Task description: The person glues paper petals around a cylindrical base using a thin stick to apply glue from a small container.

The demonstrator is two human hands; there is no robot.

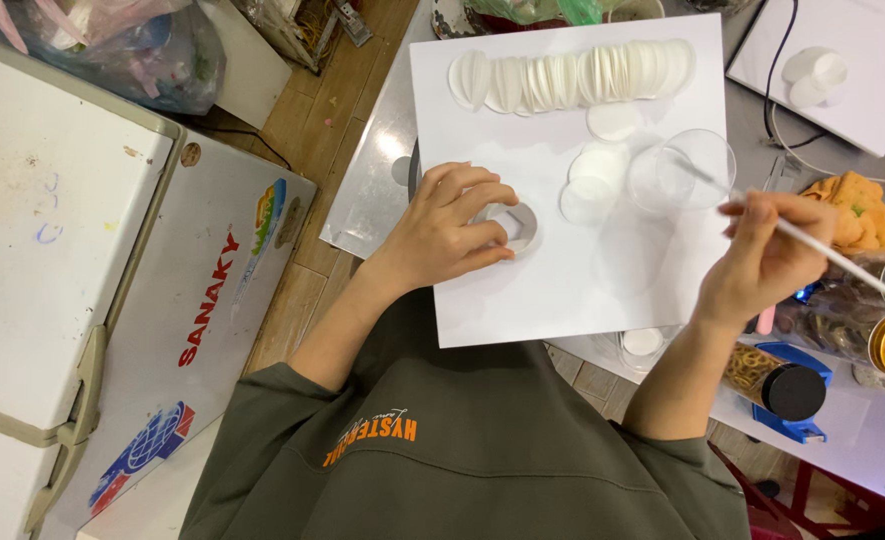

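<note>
Head camera looks straight down on a person in an olive sweatshirt working at a square white board (522, 290) laid across a grey tabletop (372, 180). The left hand (452, 225) rests on the board's left half, fingers curled and pressed onto a folded white paper disc (518, 226) that lies under the fingertips, its curved edge showing just right of them. The right hand (767, 262) hovers over the board's right edge, thumb and fingers pinched on a thin white brush handle (842, 262); the shaft runs up-left and its tip sits inside a clear round plastic dish (682, 170). Dish and folded disc lie well apart, with bare white board between them. Just left of the dish sits a small stack of flat white paper circles (594, 185), and one more circle (613, 121) lies above it. Along the board's far edge runs a row of folded white paper circles (572, 78), overlapping one another. The near half of the board shows open surface. Right of the board, jars with black and gold lids (867, 345) and an orange sponge (857, 210) crowd the tabletop near the brush hand. A white chest freezer (72, 260) stands at the person's left, across a strip of wooden floor (312, 130).
</note>
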